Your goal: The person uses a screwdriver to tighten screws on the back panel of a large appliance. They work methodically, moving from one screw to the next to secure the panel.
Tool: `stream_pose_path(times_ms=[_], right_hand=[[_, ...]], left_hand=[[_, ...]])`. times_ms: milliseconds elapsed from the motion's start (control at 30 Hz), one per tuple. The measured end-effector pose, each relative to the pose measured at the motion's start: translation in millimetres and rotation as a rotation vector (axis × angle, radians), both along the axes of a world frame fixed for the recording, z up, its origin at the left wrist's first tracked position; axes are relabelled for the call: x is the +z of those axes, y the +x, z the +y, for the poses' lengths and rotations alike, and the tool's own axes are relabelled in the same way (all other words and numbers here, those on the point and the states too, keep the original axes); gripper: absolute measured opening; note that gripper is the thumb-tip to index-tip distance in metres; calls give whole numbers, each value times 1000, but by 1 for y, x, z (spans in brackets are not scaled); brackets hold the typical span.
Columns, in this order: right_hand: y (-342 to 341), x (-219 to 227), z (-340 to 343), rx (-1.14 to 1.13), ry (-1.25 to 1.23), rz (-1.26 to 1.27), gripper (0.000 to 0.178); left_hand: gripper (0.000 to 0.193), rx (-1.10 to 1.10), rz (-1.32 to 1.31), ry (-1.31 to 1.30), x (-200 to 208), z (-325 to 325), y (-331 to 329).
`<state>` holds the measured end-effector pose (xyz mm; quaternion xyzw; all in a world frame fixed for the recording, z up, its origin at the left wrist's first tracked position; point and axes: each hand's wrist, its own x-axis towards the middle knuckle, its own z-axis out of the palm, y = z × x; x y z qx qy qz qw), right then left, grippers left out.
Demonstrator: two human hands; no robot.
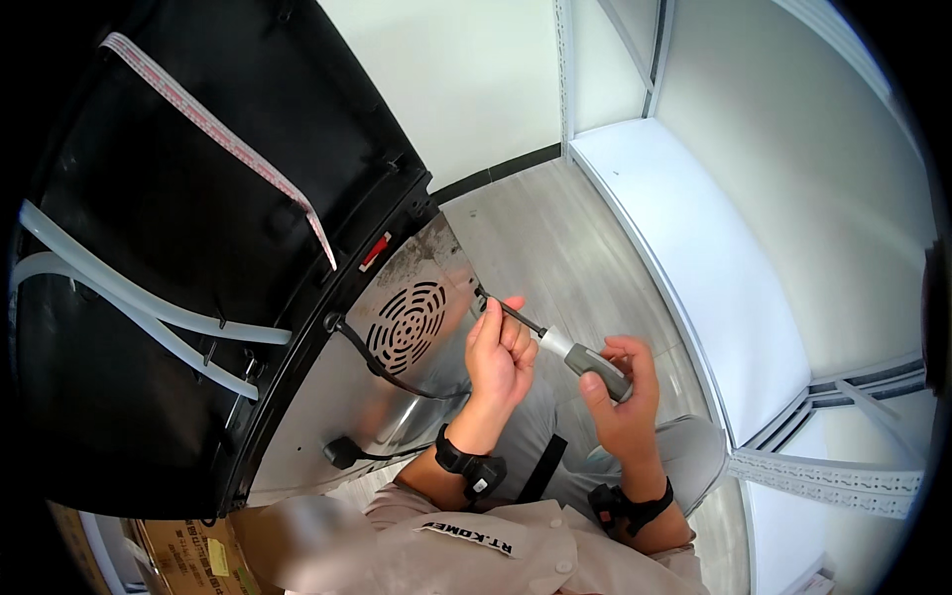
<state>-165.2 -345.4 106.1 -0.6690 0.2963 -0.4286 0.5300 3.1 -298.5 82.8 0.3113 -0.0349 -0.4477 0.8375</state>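
Observation:
A screwdriver (pixel 557 343) with a grey and white handle and a dark shaft reaches to the right edge of a metal panel (pixel 342 397). Its tip is at or near a small dark spot there; contact cannot be made out. The fingers of my left hand (pixel 501 357) are curled and pinch the shaft close to the tip. Around the rear of the handle, the thumb and fingers of my right hand (pixel 630 407) are closed loosely. Slots in a round pattern form a vent (pixel 407 327) in the panel, left of my left hand.
Black casing (pixel 198 228) of the appliance fills the left, with pale tubes (pixel 159 307) and a red-and-white flat strip (pixel 218 129) on it. A black cable (pixel 372 359) and a plug-like cable end (pixel 342 453) hang by the panel. White shelving (pixel 694 258) stands right; a cardboard box (pixel 174 555) lies lower left.

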Motion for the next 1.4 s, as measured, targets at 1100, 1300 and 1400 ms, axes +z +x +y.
stream_pose_path(times_ms=[1100,1300,1400], right_hand=[[-1,-18,-6,11,26,-164,36],[2,-18,-6,31,82,-145,25],[-3,-20,-6,81,353,-107,23]], left_hand=[[36,48,-16,59,11,-7,-12],[35,97,-1,48,4,-8,-12],[35,107,-18,59,1,-10,-13]])
